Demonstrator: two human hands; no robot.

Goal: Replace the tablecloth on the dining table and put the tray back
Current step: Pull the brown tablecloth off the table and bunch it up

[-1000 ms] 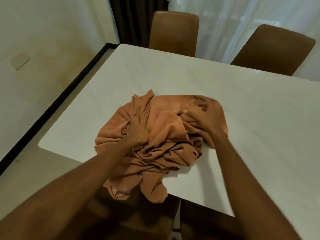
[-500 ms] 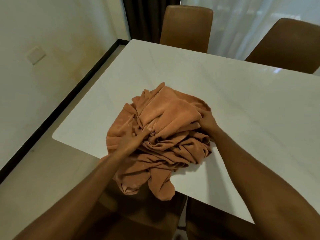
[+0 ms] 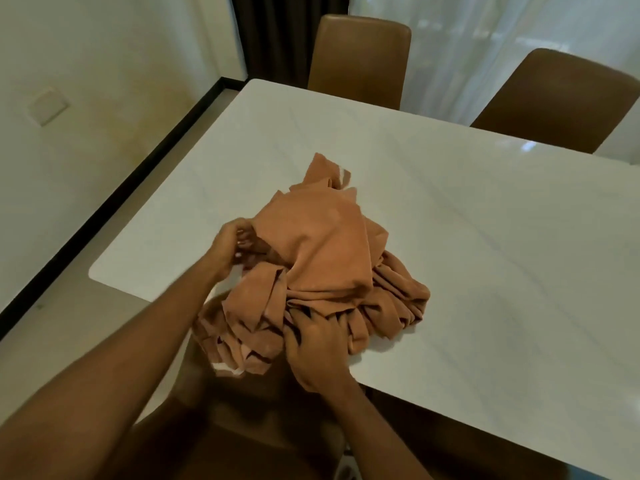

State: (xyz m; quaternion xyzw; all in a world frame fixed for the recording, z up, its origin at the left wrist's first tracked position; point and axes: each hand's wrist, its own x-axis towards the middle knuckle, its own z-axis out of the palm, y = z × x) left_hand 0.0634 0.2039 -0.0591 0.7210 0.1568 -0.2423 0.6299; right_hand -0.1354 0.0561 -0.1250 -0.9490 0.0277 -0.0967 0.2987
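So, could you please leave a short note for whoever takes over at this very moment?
Left grip holds the left side of the bunched orange tablecloth; right grip clutches its near folds.
The cloth lies heaped at the near edge of the white table, part hanging over.
Done: table uncovered, cloth gathered.
Left: remove it, spread the replacement, put the tray back; neither is in view.

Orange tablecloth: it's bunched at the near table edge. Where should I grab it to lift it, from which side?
Likely the heap's left flank and its near pleats, coming from the near side. The orange tablecloth is a loose mound spilling over the near edge of the table; the left hand grips the left folds, the right hand the near pleats. Scooping under the overhang should stop trailing.
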